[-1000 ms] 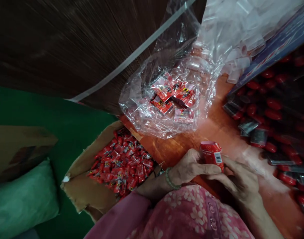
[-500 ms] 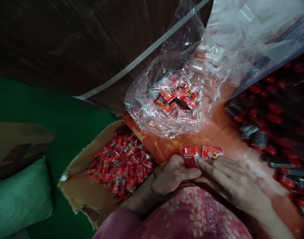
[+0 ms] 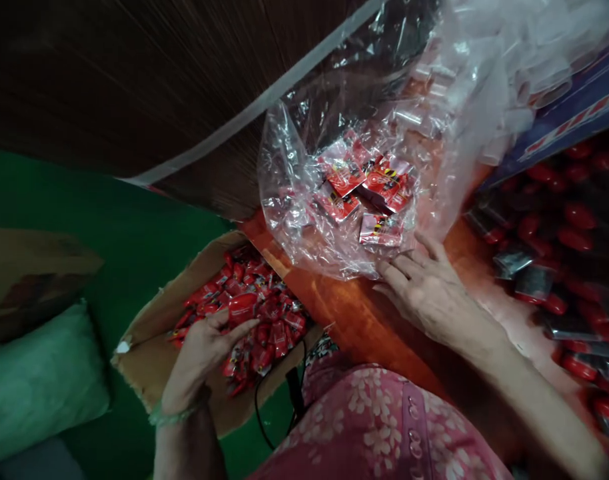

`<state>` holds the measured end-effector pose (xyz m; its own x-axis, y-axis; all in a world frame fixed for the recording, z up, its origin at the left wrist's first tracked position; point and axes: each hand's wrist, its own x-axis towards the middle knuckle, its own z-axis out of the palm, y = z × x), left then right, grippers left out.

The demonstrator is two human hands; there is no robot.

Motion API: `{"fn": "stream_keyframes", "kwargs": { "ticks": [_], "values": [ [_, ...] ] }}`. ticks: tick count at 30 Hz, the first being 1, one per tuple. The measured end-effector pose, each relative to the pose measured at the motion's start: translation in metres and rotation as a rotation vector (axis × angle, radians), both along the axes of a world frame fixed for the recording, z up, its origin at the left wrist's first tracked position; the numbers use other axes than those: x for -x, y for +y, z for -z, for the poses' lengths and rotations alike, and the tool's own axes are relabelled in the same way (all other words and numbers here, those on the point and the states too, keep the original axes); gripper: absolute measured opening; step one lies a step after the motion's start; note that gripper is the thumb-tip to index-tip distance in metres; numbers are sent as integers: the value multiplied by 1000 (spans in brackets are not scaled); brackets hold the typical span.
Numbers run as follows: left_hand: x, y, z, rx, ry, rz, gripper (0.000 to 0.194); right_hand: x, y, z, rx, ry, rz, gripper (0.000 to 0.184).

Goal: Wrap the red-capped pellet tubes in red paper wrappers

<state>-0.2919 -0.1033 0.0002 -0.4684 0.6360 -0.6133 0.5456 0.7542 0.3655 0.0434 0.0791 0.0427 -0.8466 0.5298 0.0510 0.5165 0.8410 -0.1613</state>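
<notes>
My left hand [image 3: 204, 357] is over a cardboard box [image 3: 157, 370] at the lower left. A glossy red packet [image 3: 242, 307] sits between its thumb and forefinger, above a heap of small red wrapped pieces [image 3: 264, 337]. My right hand [image 3: 424, 287] lies over the near edge of a clear plastic bag [image 3: 329, 257] on the orange surface, fingers spread. Just beyond its fingertips is a red and pink printed card [image 3: 381, 230]. More printed cards [image 3: 342, 170] lie farther back on the bag. The underside of my right hand is hidden.
At right lies a pile of red oval pieces with clear and dark parts [image 3: 549, 233]. A blue printed panel [image 3: 569, 127] and translucent plastic pieces [image 3: 514, 73] stand behind. A pale green sack [image 3: 44, 380] and another carton [image 3: 34, 273] are at far left.
My hands have separated. The left moved left over the box with the red packet; the right moved forward to the plastic bag. The card between them no longer shows on the orange surface.
</notes>
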Motion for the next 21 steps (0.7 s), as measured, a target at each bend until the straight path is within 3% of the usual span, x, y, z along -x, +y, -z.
{"fn": "stream_keyframes", "kwargs": {
  "ticks": [4, 7, 9, 12, 15, 17, 19, 21],
  "values": [
    [18, -4, 24, 158, 171, 115, 57, -6, -7, 4, 116, 6, 47, 26],
    [13, 1, 26, 162, 337, 164, 68, -9, -1, 1, 282, 4, 120, 34],
    [-2, 8, 16, -5, 396, 112, 65, -8, 6, -3, 317, 32, 177, 29],
    [-38, 27, -10, -477, 330, 66, 42, -1, 20, -4, 288, 164, 225, 30],
    [-82, 56, -32, -902, 160, 234, 15, 3, 37, 4, 247, 367, 260, 39],
    [-107, 79, -38, -1104, 76, 369, 17, -3, 49, 13, 215, 468, 307, 45],
    [-125, 103, -36, -1176, 95, 558, 26, -15, 58, 24, 194, 525, 374, 53],
    [-135, 123, -28, -1131, 206, 732, 34, -29, 63, 34, 216, 550, 458, 61]
  ]
}}
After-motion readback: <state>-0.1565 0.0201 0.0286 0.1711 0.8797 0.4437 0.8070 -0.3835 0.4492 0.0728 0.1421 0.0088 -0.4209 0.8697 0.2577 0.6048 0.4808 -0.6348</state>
